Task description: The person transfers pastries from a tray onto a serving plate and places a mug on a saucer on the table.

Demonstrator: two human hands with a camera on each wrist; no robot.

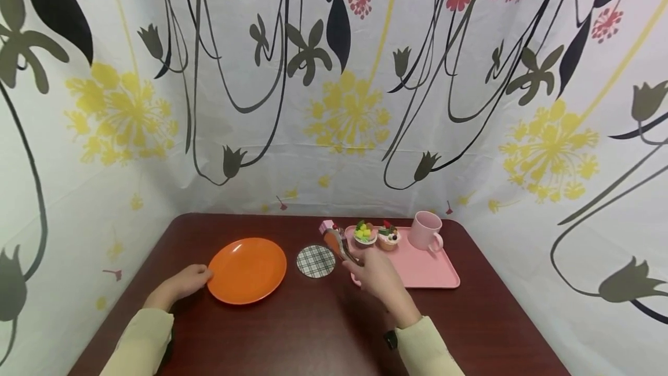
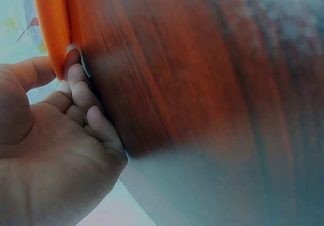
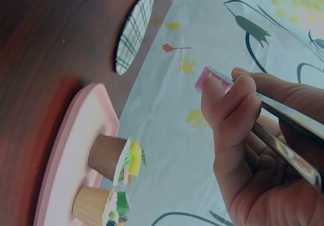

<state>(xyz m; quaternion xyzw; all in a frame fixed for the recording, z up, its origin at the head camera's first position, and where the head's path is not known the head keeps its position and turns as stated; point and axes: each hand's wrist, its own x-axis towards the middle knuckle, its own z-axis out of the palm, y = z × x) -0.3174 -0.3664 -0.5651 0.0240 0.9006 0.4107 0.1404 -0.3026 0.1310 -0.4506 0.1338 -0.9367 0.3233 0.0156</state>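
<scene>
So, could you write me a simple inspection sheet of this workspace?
Surface: dark reddish-brown table, wood-grained.
Job's things: orange plate; metal tongs with a small pink piece at the tip.
Clutter: two cupcakes and a pink mug on a pink tray; checked round mat between plate and tray.
Grippers: a person's hands; left fingers pinch the plate's rim, right fingers hold the tongs.
Cables: nothing seen.
Surroundings: flower-patterned cloth behind and at both sides.
</scene>
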